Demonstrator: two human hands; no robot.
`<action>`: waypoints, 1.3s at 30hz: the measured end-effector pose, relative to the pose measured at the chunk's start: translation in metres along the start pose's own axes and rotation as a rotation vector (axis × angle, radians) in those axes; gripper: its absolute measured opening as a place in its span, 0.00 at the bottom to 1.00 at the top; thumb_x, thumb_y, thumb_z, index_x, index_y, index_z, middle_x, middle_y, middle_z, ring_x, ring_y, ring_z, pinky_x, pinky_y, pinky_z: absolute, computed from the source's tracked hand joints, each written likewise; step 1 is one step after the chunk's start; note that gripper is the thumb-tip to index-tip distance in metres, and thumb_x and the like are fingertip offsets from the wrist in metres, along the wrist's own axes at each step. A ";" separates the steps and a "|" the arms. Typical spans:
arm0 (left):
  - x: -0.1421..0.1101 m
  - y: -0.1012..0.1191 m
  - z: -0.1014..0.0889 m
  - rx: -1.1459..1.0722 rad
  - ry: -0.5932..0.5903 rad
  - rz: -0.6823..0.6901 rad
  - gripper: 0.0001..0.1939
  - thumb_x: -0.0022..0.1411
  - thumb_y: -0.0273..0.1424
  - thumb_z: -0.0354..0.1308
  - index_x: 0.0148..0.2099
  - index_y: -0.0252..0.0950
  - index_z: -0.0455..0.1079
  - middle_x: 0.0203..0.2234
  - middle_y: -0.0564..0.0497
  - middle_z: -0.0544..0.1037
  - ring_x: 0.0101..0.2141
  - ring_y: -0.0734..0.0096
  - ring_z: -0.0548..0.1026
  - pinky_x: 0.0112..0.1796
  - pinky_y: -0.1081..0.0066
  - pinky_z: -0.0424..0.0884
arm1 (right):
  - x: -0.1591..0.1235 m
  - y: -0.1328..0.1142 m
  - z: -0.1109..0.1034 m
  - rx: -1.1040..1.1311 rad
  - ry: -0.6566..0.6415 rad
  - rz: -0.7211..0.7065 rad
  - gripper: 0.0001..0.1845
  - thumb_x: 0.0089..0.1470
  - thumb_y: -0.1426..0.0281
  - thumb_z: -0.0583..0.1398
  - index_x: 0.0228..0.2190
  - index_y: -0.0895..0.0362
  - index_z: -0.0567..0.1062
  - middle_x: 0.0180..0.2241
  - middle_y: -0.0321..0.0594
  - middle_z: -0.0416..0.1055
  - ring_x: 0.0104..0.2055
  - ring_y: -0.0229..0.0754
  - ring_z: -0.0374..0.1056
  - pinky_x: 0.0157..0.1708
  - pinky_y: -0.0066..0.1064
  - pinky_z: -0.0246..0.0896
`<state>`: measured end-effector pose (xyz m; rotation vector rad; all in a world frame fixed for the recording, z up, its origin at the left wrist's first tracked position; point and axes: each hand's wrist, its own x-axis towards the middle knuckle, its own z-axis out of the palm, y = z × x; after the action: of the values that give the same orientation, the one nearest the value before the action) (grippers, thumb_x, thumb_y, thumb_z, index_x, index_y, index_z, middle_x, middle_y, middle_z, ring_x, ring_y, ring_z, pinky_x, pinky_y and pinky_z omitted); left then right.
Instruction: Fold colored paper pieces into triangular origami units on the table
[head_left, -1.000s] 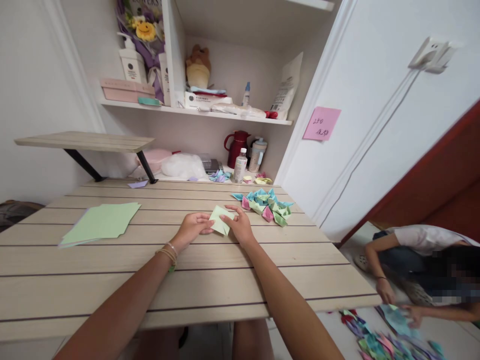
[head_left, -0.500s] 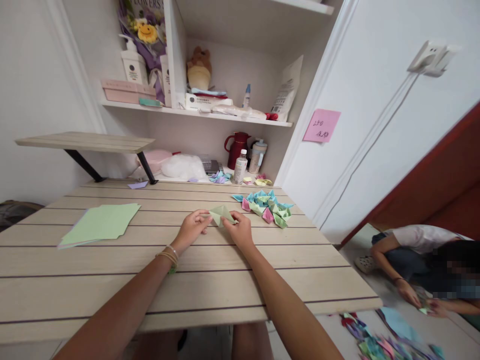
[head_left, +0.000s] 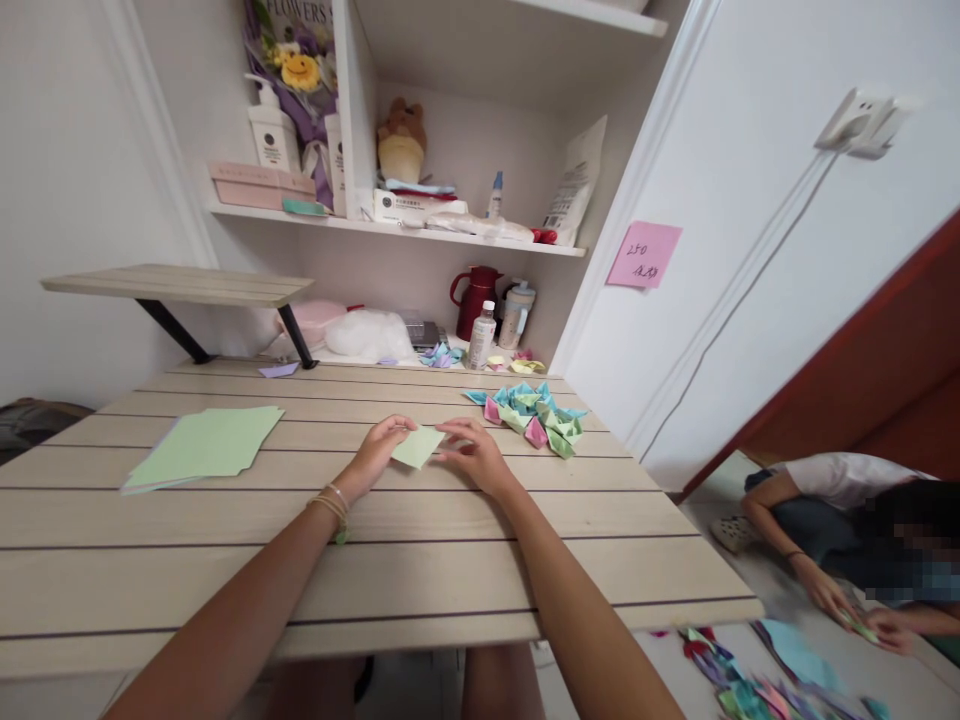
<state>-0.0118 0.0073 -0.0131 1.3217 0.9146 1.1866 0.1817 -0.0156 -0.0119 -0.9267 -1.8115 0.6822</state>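
A folded piece of pale green paper (head_left: 418, 447), now a small flat diamond, is between my hands over the desk. My left hand (head_left: 381, 452) pinches its left corner between thumb and fingers. My right hand (head_left: 474, 455) is at the paper's right edge with thumb and fingers apart; a slight gap shows around the corner. To the right lies a pile of folded paper pieces (head_left: 534, 410) in blue, green and pink. A stack of green paper sheets (head_left: 206, 445) rests on the left of the desk.
A small raised shelf (head_left: 180, 284) stands at the desk's back left. Behind the desk are a bottle (head_left: 481, 335) and a red jug (head_left: 475, 300). On the floor at right, another person (head_left: 825, 520) handles green paper beside a heap of colourful folded papers (head_left: 750, 675).
The green paper has gone from an opened, angled fold to a flat diamond and shifted slightly left and down. My right fingers have loosened from it.
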 end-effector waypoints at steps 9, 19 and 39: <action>-0.005 0.006 0.006 0.080 -0.182 -0.022 0.12 0.47 0.33 0.59 0.34 0.32 0.71 0.26 0.50 0.75 0.27 0.72 0.71 0.29 0.75 0.64 | 0.000 0.000 0.003 0.270 -0.027 0.154 0.13 0.38 0.62 0.64 0.27 0.56 0.78 0.30 0.40 0.75 0.32 0.42 0.69 0.35 0.33 0.63; -0.016 0.009 0.010 0.101 -0.305 0.003 0.28 0.32 0.28 0.70 0.39 0.33 0.64 0.30 0.47 0.75 0.30 0.68 0.74 0.32 0.69 0.70 | 0.003 0.006 0.004 0.327 0.183 0.301 0.13 0.36 0.61 0.65 0.21 0.59 0.75 0.21 0.39 0.74 0.25 0.42 0.69 0.28 0.32 0.64; -0.007 0.005 0.006 0.162 -0.136 0.172 0.14 0.39 0.32 0.67 0.30 0.31 0.75 0.34 0.45 0.77 0.33 0.64 0.74 0.36 0.69 0.70 | 0.002 0.000 0.003 0.375 0.060 0.201 0.12 0.36 0.64 0.65 0.24 0.58 0.77 0.28 0.39 0.75 0.33 0.43 0.69 0.34 0.31 0.63</action>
<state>-0.0078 -0.0015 -0.0083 1.6178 0.8248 1.1554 0.1780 -0.0146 -0.0121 -0.8693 -1.4806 1.0669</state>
